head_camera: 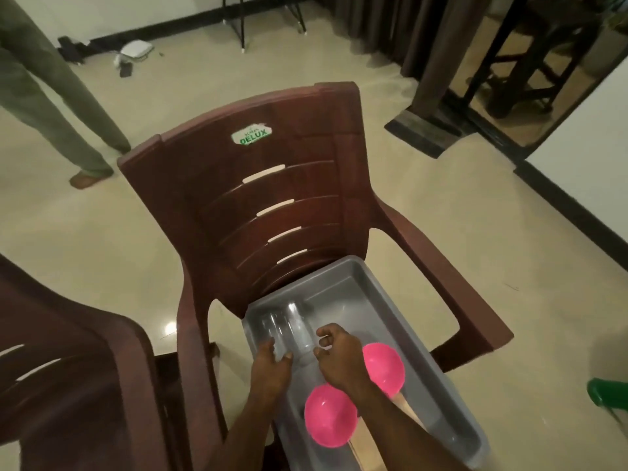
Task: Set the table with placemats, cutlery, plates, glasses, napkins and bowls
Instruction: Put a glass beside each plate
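Here my left hand (272,363) and right hand (334,351), half-curled and holding nothing, reach the slippery, breakable glasses (289,329) lying in the tub (401,311); grip mid-body.

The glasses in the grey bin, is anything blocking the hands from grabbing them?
Nothing visible does. The two clear glasses lie side by side right beyond the left hand and right hand; the pink bowls sit behind.
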